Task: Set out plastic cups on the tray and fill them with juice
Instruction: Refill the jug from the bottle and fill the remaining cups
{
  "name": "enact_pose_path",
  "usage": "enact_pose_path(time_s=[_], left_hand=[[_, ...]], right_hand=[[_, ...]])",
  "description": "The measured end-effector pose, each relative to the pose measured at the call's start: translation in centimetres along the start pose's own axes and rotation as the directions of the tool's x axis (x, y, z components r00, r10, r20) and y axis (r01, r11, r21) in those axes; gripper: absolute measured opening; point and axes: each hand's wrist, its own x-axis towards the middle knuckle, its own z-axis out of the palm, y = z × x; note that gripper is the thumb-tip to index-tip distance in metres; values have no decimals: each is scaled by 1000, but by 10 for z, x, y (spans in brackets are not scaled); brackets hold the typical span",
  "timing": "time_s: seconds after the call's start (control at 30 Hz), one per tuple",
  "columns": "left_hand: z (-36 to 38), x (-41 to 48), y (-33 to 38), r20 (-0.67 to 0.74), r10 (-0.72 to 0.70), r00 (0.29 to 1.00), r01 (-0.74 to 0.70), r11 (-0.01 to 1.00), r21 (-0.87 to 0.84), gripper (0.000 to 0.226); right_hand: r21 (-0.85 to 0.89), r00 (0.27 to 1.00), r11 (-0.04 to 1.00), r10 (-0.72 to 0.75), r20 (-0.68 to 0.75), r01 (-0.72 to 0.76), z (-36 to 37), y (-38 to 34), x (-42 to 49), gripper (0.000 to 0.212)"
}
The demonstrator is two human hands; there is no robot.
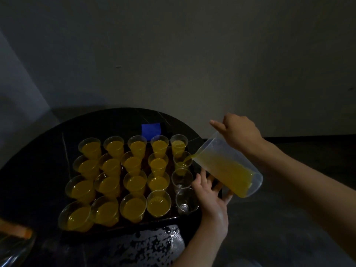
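Two near-right cups (182, 180) stand empty as the right hand (240, 132), clamped on the tilted jug (229, 166), fills the next cup (183, 160), the open-fingered left hand (208, 191) apparently steadying beneath.

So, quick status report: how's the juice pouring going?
Right hand grips jug, pouring into right-column cup. Left hand spread below jug. Two empty cups to go. Nothing in the way.

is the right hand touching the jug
Touching. The head view shows the right hand gripping the tilted jug on its upper side, fingers curled against it with no gap.
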Motion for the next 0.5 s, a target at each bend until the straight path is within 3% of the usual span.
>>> enact_pose_path(time_s=[0.5], left_hand=[[-1,2,2,18,2,1000,-2,1000,5,49]], right_hand=[[-14,1000,1000,12,24,-12,-3,-4,1,55]])
